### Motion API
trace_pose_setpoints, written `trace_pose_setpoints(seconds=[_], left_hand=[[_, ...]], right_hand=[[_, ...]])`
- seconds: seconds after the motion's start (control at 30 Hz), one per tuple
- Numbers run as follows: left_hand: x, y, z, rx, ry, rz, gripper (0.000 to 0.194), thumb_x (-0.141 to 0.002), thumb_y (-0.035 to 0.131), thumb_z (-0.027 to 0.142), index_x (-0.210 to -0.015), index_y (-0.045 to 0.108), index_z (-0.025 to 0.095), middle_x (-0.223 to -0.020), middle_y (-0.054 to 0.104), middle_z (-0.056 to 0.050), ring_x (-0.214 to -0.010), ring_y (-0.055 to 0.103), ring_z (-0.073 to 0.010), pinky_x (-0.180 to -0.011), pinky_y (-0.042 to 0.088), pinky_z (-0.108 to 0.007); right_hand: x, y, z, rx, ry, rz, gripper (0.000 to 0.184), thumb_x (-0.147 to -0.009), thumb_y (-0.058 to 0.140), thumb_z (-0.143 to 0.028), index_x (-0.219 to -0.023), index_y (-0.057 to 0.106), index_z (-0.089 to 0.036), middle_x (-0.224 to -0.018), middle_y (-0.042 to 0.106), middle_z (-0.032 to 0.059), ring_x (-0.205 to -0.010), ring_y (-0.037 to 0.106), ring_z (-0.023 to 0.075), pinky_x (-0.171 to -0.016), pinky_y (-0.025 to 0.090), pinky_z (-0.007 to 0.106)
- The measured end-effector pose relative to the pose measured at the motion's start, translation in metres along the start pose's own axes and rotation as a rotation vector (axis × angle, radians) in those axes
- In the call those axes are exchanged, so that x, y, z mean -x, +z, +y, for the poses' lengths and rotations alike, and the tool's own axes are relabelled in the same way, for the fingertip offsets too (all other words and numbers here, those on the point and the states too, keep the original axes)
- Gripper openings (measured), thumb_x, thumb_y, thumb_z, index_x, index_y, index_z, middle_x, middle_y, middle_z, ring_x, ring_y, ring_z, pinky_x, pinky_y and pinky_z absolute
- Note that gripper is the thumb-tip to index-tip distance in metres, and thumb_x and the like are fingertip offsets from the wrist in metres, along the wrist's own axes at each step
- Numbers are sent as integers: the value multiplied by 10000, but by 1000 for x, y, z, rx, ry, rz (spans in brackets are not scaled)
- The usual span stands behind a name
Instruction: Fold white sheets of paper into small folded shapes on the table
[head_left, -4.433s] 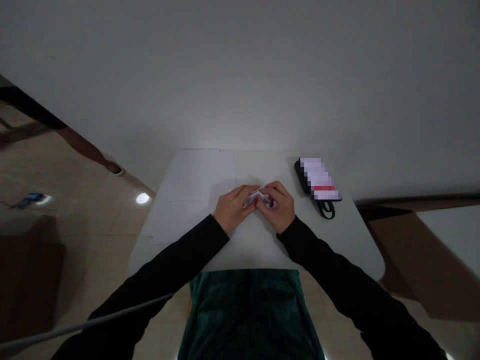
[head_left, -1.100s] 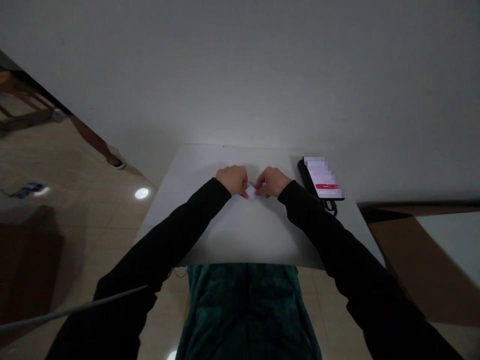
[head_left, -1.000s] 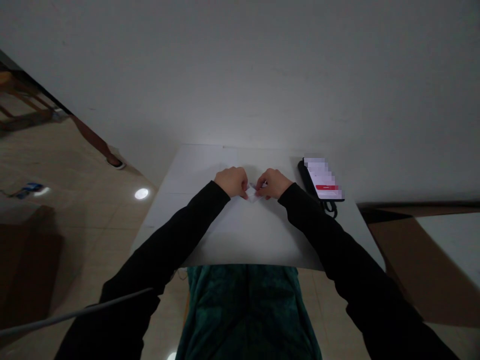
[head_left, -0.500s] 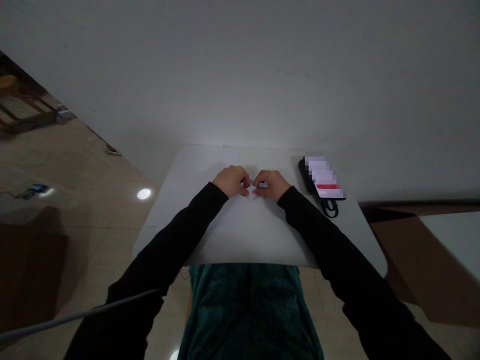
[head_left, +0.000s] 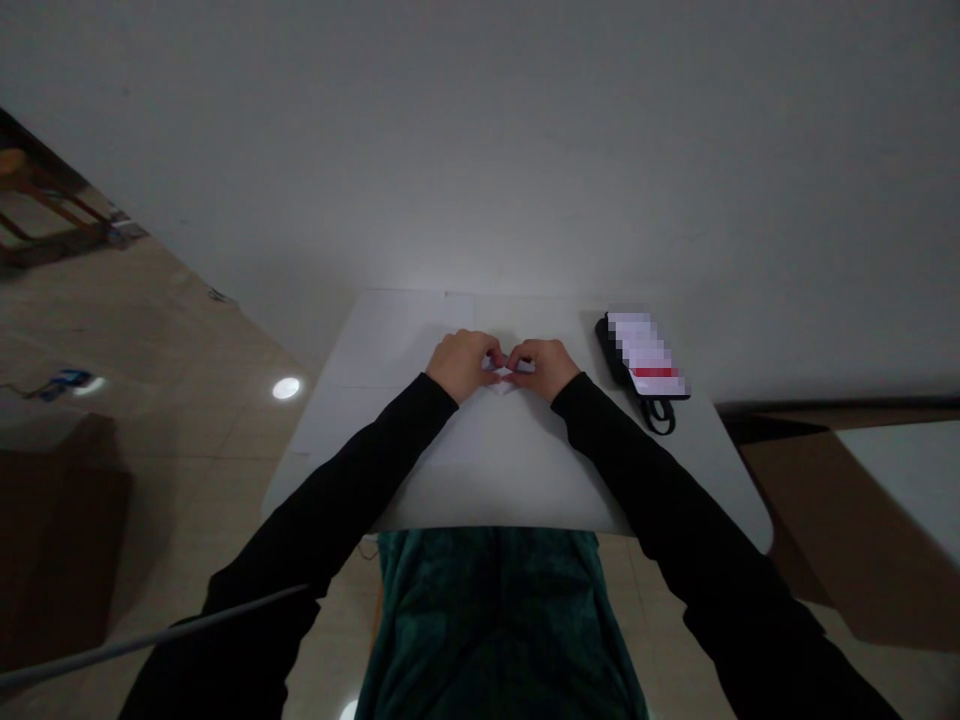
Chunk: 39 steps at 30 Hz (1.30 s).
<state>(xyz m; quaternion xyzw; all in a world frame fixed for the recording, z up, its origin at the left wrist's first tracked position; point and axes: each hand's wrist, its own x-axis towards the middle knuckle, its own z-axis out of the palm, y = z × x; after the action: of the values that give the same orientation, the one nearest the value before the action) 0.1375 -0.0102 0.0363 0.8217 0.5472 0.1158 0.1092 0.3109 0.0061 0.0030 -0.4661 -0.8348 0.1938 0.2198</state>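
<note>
A small folded piece of white paper (head_left: 504, 379) with a reddish tinge sits at the centre of the table, mostly hidden by my fingers. My left hand (head_left: 463, 365) pinches its left side, and my right hand (head_left: 544, 367) grips its right side. The fingertips of both hands nearly meet over the fold. Flat white paper sheets (head_left: 397, 345) lie under and to the left of my hands. A black-cased phone (head_left: 643, 355) with a blurred screen lies to the right of my right hand, apart from it.
A black strap (head_left: 660, 418) trails from the phone on the white table (head_left: 712, 480). A thin grey rod (head_left: 157, 628) crosses in front of my left sleeve. Beyond the table are a white wall, a tiled floor, and brown shapes at both sides.
My hands have drawn closer together over the folded paper, and the paper shows less between them. The bare leg at the upper left has gone from view.
</note>
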Motion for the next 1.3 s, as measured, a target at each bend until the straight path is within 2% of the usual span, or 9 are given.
trace_pose_setpoints(seconds=[0.23, 0.43, 0.6, 0.7, 0.9, 1.07, 1.23, 1.3], left_hand=[[-3, 2, 0, -52, 6, -30, 238, -740, 716, 329, -959, 746, 242, -941, 716, -54, -894, 633, -228, -801, 445, -322], [-2, -4, 3, -31, -38, -106, 245, -716, 736, 367, -896, 744, 200, -990, 688, -76, -906, 629, -234, -741, 455, -302], [-3, 3, -5, 40, 10, -69, 158, -691, 755, 347, -724, 723, 196, -1025, 675, -44, -887, 621, -200, -757, 450, -292], [-6, 10, -12, 108, -52, -31, 174, -673, 769, 359, -737, 725, 204, -995, 685, -33, -862, 624, -187, -758, 453, -286], [-11, 8, -10, 11, -98, -57, 249, -611, 799, 402, -766, 735, 217, -836, 697, -36, -819, 631, -220, -728, 449, -307], [-12, 6, -9, 25, -92, -35, 244, -650, 778, 380, -843, 742, 235, -893, 707, -33, -850, 637, -217, -753, 452, -310], [-16, 3, -11, 41, -142, -110, 237, -648, 787, 343, -842, 754, 210, -901, 714, -57, -861, 639, -223, -783, 461, -313], [-17, 1, -10, 32, -156, -139, 223, -634, 797, 316, -815, 756, 192, -844, 715, -63, -835, 642, -223, -779, 463, -313]], right_hand=[[0, -3, -6, 0, 53, -39, 139, -715, 729, -171, -850, 762, -184, -842, 672, 44, -645, 595, 125, -623, 450, 240], [-7, -7, -10, 90, -4, -103, 129, -696, 758, -172, -824, 776, -165, -819, 668, 69, -746, 628, 159, -708, 476, 245], [-6, -9, -2, -122, 121, -113, 72, -674, 766, -160, -740, 756, -134, -820, 689, 57, -530, 590, 86, -541, 482, 203], [-6, -10, 0, -193, 171, -109, 47, -659, 769, -135, -695, 739, -135, -765, 698, 38, -526, 600, 86, -529, 492, 191], [-9, -14, -7, 33, 177, -158, 46, -687, 756, -110, -710, 737, -146, -756, 713, 47, -558, 617, 99, -618, 494, 216], [-8, -12, -7, 98, 176, -129, 68, -724, 748, -156, -791, 746, -145, -864, 717, 73, -561, 620, 109, -628, 486, 245], [-10, -10, -8, 62, 244, -115, 48, -712, 756, -140, -756, 737, -135, -638, 671, 46, -573, 625, 141, -646, 489, 266], [-12, -10, -9, 90, 239, -134, 35, -713, 755, -138, -733, 727, -129, -627, 659, 53, -617, 637, 159, -670, 485, 276]])
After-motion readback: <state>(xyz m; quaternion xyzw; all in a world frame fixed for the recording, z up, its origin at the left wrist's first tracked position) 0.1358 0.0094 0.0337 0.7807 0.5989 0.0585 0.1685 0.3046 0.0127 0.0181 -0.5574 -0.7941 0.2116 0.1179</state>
